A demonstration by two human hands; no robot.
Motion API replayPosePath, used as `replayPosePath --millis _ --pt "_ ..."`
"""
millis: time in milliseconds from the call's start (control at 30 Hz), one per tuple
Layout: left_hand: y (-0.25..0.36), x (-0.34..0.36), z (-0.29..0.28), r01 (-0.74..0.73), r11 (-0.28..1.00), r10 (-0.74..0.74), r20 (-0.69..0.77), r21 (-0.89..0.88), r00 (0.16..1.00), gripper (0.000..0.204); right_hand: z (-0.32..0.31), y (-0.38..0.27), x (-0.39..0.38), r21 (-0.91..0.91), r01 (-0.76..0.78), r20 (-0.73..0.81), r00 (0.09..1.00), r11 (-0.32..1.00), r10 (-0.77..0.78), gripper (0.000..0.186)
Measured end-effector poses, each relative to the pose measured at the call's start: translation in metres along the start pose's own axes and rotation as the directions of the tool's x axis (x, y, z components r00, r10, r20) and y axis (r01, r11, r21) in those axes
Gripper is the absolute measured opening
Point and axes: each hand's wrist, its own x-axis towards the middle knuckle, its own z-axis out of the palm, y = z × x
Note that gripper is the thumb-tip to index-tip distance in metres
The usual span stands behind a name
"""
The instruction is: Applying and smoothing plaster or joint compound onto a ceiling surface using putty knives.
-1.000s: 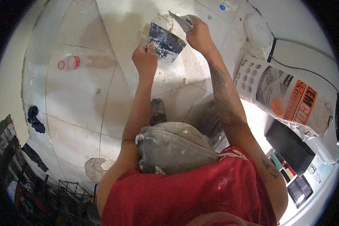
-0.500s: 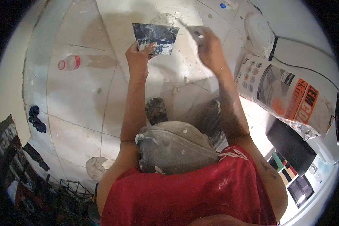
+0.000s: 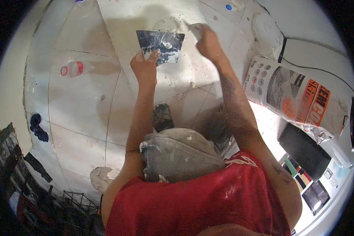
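Observation:
Both arms reach out over a pale board [image 3: 124,43] on the floor. My left hand [image 3: 144,67] grips a dark, flat, tapered spreader plate [image 3: 157,37] by its near edge, thumb on top. White paste is smeared across its face. Just to the right, my right hand [image 3: 209,44] is closed around a putty knife [image 3: 195,30], whose grey blade points up and left. Its tip is beside a patch of wet-looking paste [image 3: 167,24] on the board, beyond the spreader plate. The hand hides the knife's handle.
A plastic bottle with red bands [image 3: 72,69] lies on the tiles at left. Dark crumpled cloth [image 3: 38,128] lies near the left wall. At right are a large printed sack [image 3: 295,96], a clear plastic bag [image 3: 267,35] and a black cable [image 3: 318,70]. A blue cap [image 3: 228,7] sits far off.
My right hand has shifted left and slightly nearer the paste patch, turning the putty knife's blade. The spreader plate in my left hand has come a little toward me.

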Motion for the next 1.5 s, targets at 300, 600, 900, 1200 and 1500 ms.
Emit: replayPosePath --millis 300,600,900,1200,1500 --pt "0.001 0.008 -0.009 -0.128 0.990 0.122 0.086 0.065 0.989 0.023 -0.046 -0.033 -0.005 0.111 -0.109 -0.077 0.990 0.988 0.118 0.041" --pt "0.002 0.009 -0.006 -0.391 0.736 0.414 0.090 0.552 0.906 0.023 -0.003 -0.096 -0.047 -0.084 0.026 0.281 0.960 0.996 -0.001 0.047" --pt "-0.004 0.002 -0.008 -0.318 0.791 0.352 0.036 0.523 0.935 0.022 0.014 -0.035 -0.009 -0.042 0.114 0.101 0.989 0.993 -0.109 0.043" --pt "-0.001 0.010 -0.021 -0.653 0.590 0.709 0.083 0.476 0.701 0.013 -0.083 -0.060 0.002 0.133 0.003 0.144 0.989 0.991 -0.023 0.043" --pt "0.002 0.010 -0.020 -0.891 -0.001 0.872 0.437 0.453 0.222 0.011 -0.070 -0.102 -0.036 -0.197 0.259 0.415 0.896 0.945 -0.159 0.039"
